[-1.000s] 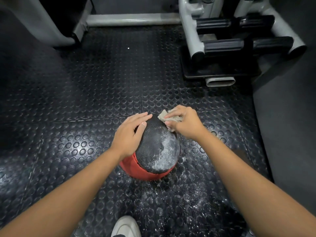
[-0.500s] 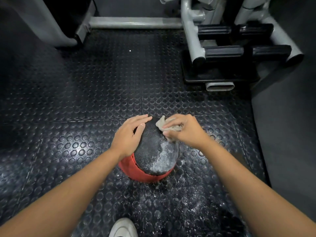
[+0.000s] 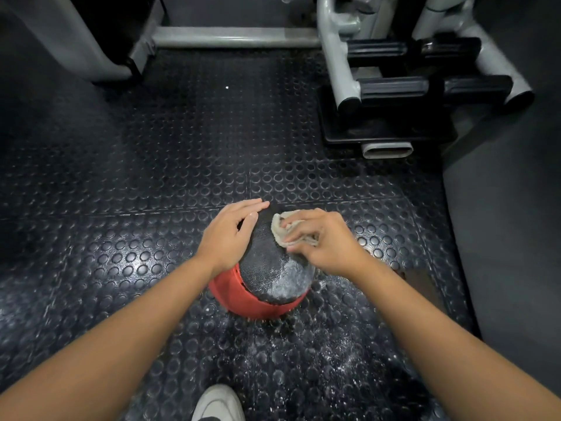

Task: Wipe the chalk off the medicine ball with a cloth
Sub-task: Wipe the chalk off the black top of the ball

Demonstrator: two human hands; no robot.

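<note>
A black and red medicine ball sits on the studded rubber floor, with white chalk smeared over its lower right side. My left hand lies flat on the ball's upper left, fingers straight. My right hand grips a crumpled beige cloth and presses it on the ball's upper right. Most of the cloth is hidden under my fingers.
Chalk dust is scattered on the floor in front of the ball. A grey gym machine frame with black padded bars stands at the back right. A dark mat borders the right side. My white shoe shows at the bottom.
My right hand has dragged the cloth left and slightly toward me across the ball's top. The chalk patch on the ball has shrunk. My left hand has stayed in place.
</note>
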